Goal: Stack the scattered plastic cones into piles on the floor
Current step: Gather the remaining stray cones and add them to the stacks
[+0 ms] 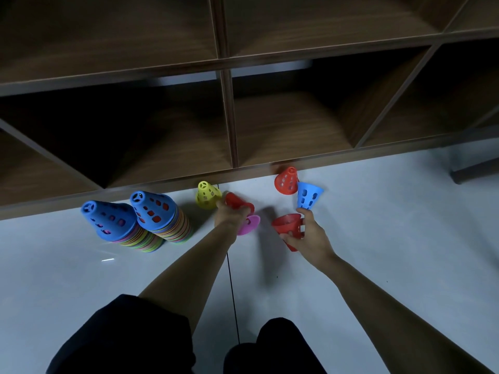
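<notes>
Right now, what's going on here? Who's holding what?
A person is gathering plastic cones off the floor beside a wooden shelf. The left hand grips a red cone above a pink cone. The right hand holds a second red cone, its forefinger at a blue cone. Two tall piles stand to the left, blue cones on top. A yellow cone and a third red cone are still loose.

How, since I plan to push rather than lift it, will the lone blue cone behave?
Probably light: the blue cone is thin-looking, hole-riddled plastic. Its tapered wall suggests it would roll in an arc or tip. The smooth floor likely offers little grip.
</notes>
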